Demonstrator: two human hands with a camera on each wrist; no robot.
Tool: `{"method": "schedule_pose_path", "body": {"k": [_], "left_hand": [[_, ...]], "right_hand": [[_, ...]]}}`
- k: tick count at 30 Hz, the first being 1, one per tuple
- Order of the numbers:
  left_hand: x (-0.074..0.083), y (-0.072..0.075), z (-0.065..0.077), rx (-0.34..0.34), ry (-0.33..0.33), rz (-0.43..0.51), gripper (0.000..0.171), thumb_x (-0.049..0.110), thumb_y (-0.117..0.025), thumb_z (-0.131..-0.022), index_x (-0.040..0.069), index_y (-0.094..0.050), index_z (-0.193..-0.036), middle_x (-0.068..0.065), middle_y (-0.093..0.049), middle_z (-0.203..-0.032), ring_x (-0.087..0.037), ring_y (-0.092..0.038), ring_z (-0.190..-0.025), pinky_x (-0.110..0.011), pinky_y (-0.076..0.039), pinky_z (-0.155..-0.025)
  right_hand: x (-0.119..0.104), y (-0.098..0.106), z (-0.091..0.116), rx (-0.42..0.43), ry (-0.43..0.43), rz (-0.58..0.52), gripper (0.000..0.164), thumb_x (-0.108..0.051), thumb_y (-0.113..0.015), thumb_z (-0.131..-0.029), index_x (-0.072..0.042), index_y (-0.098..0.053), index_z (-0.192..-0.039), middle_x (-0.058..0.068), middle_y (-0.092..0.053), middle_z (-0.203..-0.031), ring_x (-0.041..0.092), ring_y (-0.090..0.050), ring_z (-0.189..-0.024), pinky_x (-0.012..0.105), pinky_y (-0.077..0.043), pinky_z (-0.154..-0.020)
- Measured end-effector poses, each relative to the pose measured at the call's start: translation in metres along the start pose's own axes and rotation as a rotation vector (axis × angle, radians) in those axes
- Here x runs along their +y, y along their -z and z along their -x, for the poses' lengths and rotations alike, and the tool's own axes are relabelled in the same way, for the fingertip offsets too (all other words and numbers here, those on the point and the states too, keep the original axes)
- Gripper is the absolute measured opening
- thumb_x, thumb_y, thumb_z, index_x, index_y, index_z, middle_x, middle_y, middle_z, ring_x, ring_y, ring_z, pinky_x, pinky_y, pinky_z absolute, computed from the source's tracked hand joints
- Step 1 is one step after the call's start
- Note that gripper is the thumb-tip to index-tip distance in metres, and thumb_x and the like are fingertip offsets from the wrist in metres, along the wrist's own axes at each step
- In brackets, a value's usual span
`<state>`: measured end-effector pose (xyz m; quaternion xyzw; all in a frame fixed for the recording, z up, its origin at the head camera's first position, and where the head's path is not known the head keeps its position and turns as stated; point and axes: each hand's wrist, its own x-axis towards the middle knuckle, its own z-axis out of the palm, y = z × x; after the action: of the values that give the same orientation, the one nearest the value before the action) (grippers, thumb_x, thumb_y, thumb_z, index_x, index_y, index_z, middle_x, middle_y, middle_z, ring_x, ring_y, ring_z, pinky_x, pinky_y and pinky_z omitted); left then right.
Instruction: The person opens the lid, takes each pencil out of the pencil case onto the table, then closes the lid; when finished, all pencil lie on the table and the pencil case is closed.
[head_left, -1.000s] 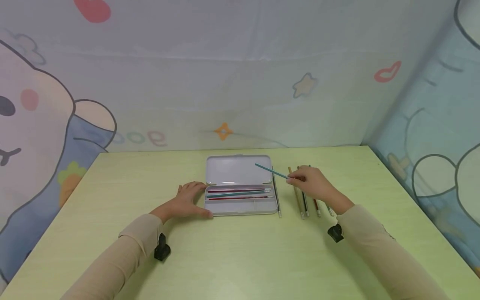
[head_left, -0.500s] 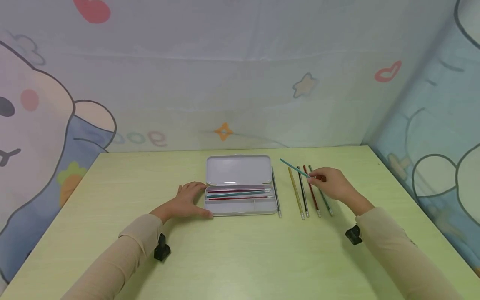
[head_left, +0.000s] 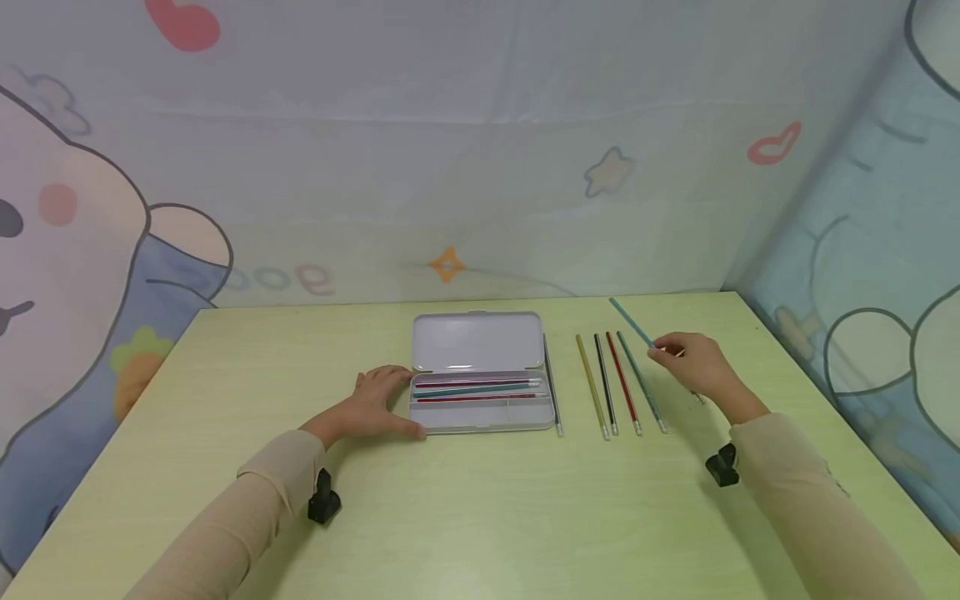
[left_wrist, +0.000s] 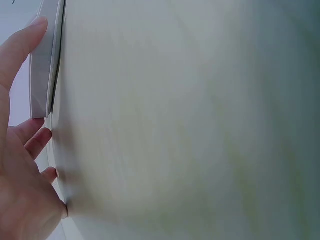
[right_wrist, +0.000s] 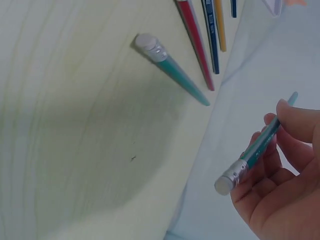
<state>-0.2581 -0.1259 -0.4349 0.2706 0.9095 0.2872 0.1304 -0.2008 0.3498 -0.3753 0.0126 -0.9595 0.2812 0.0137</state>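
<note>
My right hand (head_left: 697, 367) pinches a teal pencil (head_left: 632, 322) between thumb and fingers, to the right of a row of pencils. Its white eraser end points back toward the wrist camera in the right wrist view, past the fingers (right_wrist: 272, 155). A white pencil case (head_left: 463, 413) lies with its lid (head_left: 477, 342) folded back. Inside lie a teal pencil (head_left: 472, 389) and red ones, such as the red pencil (head_left: 480, 398). My left hand (head_left: 375, 404) rests spread at the case's left end, thumb (left_wrist: 30, 40) against its front edge.
On the table (head_left: 480, 517), right of the case, lie a yellow pencil (head_left: 592, 385), a black pencil (head_left: 606, 383), a red pencil (head_left: 624, 383) and a green pencil (head_left: 642, 382). A dark pencil (head_left: 552, 387) lies along the case's right side. A patterned cloth (head_left: 480, 167) hangs behind.
My right hand has moved right with the teal pencil, from beside the case past the row. The pencil now points more toward the back. My left hand has stayed at the case.
</note>
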Motion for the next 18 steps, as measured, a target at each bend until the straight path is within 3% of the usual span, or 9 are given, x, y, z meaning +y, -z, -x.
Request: {"method": "schedule_pose_path", "body": {"k": [8,18], "left_hand": [[0.0,-0.001,0.0,-0.002,-0.007,0.01,0.095,0.048,-0.083,-0.07,0.003,-0.041,-0.142,-0.02,-0.034,-0.148,-0.047,-0.016,-0.14,-0.069,0.0,-0.109],[0.0,0.0,0.0,0.002,-0.008,0.008,0.095,0.048,-0.083,-0.07,0.003,-0.04,-0.142,-0.02,-0.034,-0.148,-0.047,-0.016,-0.14,-0.069,0.001,-0.109]], "right_hand": [[0.016,-0.004,-0.003,-0.013,-0.064,0.008,0.046,-0.025,-0.052,-0.1,0.014,-0.052,-0.125,0.033,-0.056,-0.117,0.044,-0.056,-0.101,0.052,-0.049,-0.081],[0.026,-0.009,-0.007,-0.044,-0.13,0.014,0.047,-0.024,-0.051,-0.1,0.015,-0.051,-0.126,0.037,-0.052,-0.122,0.049,-0.053,-0.107,0.054,-0.049,-0.083]]}}
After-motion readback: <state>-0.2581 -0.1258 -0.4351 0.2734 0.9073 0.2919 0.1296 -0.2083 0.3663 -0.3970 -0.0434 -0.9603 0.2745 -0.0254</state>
